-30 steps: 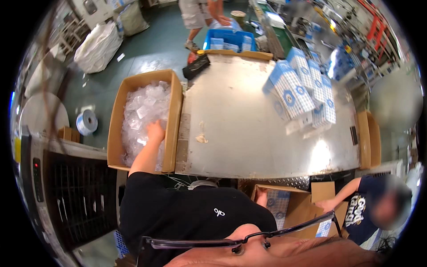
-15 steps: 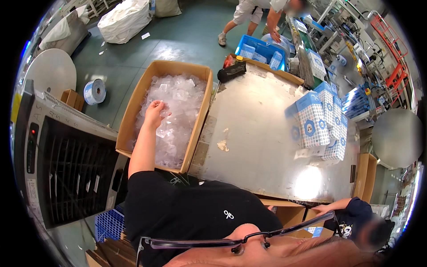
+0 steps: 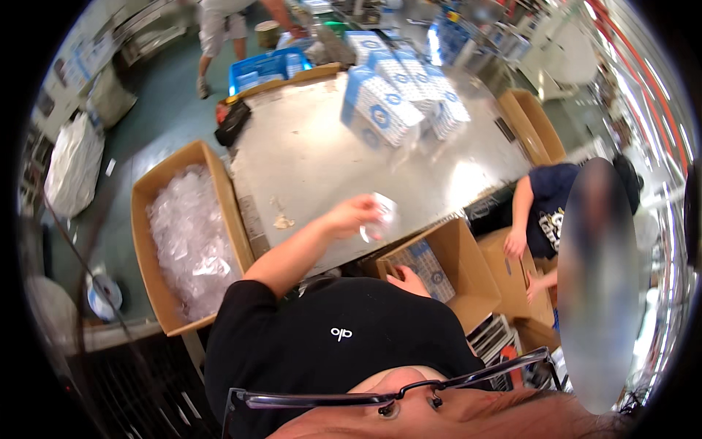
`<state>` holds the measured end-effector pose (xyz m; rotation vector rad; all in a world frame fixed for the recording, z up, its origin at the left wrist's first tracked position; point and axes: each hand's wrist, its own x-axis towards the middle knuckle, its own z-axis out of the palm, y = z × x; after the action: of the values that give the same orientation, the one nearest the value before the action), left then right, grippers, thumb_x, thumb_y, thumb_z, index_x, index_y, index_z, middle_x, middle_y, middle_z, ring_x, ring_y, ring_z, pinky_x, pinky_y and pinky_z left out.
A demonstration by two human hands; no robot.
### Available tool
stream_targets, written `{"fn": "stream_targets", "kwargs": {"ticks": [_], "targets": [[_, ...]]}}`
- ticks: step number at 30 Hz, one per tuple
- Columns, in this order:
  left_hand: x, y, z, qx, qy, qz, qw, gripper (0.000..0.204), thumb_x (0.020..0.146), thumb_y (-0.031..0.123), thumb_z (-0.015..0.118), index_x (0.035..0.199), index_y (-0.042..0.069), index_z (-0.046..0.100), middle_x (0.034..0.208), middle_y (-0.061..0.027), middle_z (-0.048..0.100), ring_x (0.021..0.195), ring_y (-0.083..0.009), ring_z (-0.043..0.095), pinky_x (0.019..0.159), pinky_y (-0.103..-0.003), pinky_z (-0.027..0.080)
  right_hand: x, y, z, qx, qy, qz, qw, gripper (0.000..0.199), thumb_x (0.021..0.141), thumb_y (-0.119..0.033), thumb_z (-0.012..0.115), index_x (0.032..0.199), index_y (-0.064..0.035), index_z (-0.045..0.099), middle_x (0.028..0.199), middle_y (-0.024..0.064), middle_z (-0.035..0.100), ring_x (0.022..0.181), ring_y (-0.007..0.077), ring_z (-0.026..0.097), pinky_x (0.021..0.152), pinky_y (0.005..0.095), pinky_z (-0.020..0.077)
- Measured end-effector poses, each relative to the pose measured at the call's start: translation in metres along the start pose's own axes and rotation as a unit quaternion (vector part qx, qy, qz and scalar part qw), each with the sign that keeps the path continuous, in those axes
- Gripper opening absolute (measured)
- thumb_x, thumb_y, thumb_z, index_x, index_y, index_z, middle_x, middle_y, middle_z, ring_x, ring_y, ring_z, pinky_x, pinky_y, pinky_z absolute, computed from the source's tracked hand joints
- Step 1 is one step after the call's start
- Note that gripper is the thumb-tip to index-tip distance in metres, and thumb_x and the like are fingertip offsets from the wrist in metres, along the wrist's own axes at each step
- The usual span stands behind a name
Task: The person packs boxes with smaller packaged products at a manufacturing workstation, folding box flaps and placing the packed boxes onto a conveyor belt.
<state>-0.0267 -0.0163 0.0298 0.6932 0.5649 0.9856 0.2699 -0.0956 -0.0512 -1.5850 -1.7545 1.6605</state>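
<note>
My left hand (image 3: 355, 215) is pinched on a small clear plastic piece (image 3: 385, 208), raised above the near edge of the metal table (image 3: 307, 168). Its shape is blurred. My right hand (image 3: 409, 282) rests at the near left side of an open cardboard box (image 3: 479, 289), thumb and fingers apart, partly hidden by my shirt. Blue-and-white patterned packs (image 3: 428, 263) lie inside that box. To the left, a larger carton (image 3: 142, 249) is heaped with similar clear plastic pieces (image 3: 190, 234).
Several blue-and-white packs (image 3: 387, 106) stand at the table's far side. Beyond it are a blue crate (image 3: 256, 72) and a person (image 3: 223, 25). At the right, a co-worker (image 3: 545, 208) has both hands at cardboard flaps (image 3: 504, 263). A black object (image 3: 232, 123) lies on the table's far left corner.
My left hand has come out of the carton of plastic pieces and moved right over the table, with a clear piece in it. The view has turned right, bringing my right hand into sight.
</note>
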Motion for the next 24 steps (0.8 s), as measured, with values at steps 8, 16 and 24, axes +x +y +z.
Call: {"fn": "stream_targets", "kwargs": {"ticks": [8, 16, 24], "targets": [[0.126, -0.129, 0.127, 0.583, -0.224, -0.104, 0.774, 0.090, 0.087, 0.066, 0.057, 0.137, -0.008, 0.048, 0.137, -0.0260, 0.054, 0.128, -0.0394, 0.051, 0.106, -0.045, 0.042, -0.006, 0.023, 0.011, 0.153, 0.065, 0.003, 0.986, 0.052, 0.085, -0.026, 0.077, 0.121, 0.0055, 0.055, 0.111, 0.0190, 0.065, 0.104, 0.0263, 0.064, 0.091, 0.0378, 0.0498], [0.148, -0.030, 0.084, 0.533, -0.160, 0.018, 0.831, 0.064, 0.083, 0.052, 0.073, 0.129, 0.008, 0.062, 0.129, -0.0208, 0.061, 0.121, -0.0369, 0.057, 0.104, -0.043, 0.044, -0.013, 0.038, 0.019, 0.163, 0.091, -0.017, 0.982, 0.044, 0.092, -0.023, 0.069, 0.126, 0.0009, 0.055, 0.105, 0.0166, 0.068, 0.093, 0.0231, 0.066, 0.083, 0.0332, 0.0515], [0.360, 0.172, -0.103, 0.708, 0.356, -0.009, 0.610, 0.068, 0.083, 0.066, 0.060, 0.127, 0.015, 0.065, 0.158, -0.0147, 0.029, 0.149, -0.0411, 0.007, 0.102, -0.080, 0.020, 0.074, -0.131, -0.092, -0.054, 0.347, -0.110, 0.930, 0.022, 0.092, -0.015, 0.066, 0.109, -0.0018, 0.065, 0.102, 0.0101, 0.070, 0.092, 0.0179, 0.066, 0.082, 0.0297, 0.0514]]}}
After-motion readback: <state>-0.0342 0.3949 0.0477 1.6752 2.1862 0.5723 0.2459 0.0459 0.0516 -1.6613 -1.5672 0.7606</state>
